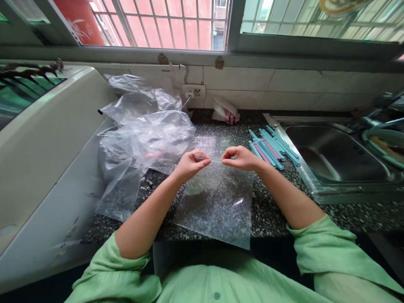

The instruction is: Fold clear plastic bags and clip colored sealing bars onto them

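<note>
Clear plastic film [221, 206] hangs by its upper edge from two pinches, its body spread over the front of the speckled counter [267, 214] and its lowest corner reaching past the counter's edge. The left hand [193, 164] is nearly closed, thumb against curled fingers, on one stretch of that edge; the right hand [237, 158] pinches it just beside, its fingers curled with a small loop of space behind the tips. For this step, I would judge that light, even tension between the pinches serves best, with the thumbs working level so the thin edge neither creases nor slips. Whether the film is an open bag or a single layer I cannot tell; the fingertips cover the gripped parts, and transparency blurs its outline against the stone. Farther out, the crumpled plastic pile [148, 122] on the left hides a reddish patch beneath, the turquoise strips [268, 147] overlap too much to count, and the sink [334, 153] holds its far right corner behind a basin cut off by the frame
</note>
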{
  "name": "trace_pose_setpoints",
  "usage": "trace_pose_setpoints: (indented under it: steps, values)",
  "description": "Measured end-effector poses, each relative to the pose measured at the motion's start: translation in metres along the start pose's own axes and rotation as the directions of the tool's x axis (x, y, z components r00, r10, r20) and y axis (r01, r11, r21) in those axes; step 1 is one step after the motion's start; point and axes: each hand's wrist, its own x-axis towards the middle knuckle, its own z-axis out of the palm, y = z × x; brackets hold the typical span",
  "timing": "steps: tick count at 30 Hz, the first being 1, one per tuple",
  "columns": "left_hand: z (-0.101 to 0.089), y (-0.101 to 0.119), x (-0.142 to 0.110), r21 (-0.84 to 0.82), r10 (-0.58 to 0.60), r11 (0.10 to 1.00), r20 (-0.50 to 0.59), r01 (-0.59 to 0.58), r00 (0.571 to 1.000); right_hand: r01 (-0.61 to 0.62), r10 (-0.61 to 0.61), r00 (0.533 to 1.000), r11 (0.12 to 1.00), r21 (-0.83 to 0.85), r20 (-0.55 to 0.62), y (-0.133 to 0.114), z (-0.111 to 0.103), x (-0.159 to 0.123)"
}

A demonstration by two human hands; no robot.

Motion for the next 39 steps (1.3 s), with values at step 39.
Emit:
trace_pose_setpoints:
  steps: [39]
  values:
    - [-0.014, 0.003, 0.003, -0.039, 0.020, 0.999, -0.064, -0.022, 0.998, 0.111, -0.117, 0.993, 0.978, -0.179, -0.020, 0.018, -0.020, -0.004]
